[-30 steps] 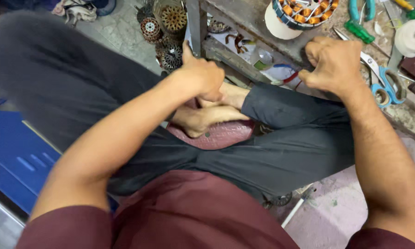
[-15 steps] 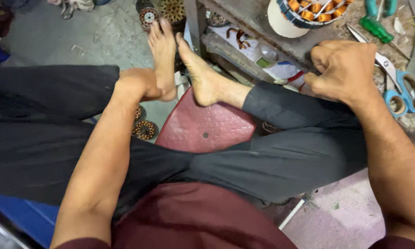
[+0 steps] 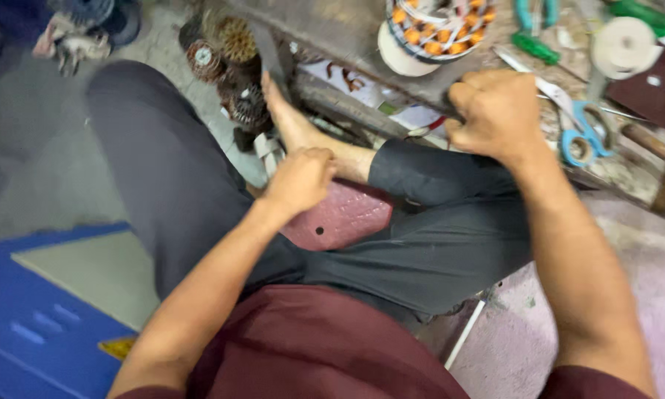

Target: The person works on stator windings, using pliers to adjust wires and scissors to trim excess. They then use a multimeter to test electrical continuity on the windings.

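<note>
I sit on a maroon plastic stool [image 3: 347,220] with my legs in dark trousers. My left hand [image 3: 300,179] is curled into a loose fist. It rests at the stool's upper edge, against the ankle of my bare foot [image 3: 289,122]. My right hand [image 3: 495,111] is a closed fist. It presses on the front edge of the cluttered workbench [image 3: 347,33], just below a motor stator with orange windings [image 3: 436,22]. Nothing shows in either hand.
Blue-handled scissors [image 3: 584,139], green-handled pliers [image 3: 533,43], a white tape roll [image 3: 619,41] and a dark red block [image 3: 654,89] lie on the bench. Several wound rotors [image 3: 232,70] sit on the floor by my foot. A blue panel [image 3: 29,325] lies at lower left.
My left leg has drawn in, so its foot is out of view. My left hand has moved from that foot to the stool edge by the other ankle. The right fist stays on the bench edge.
</note>
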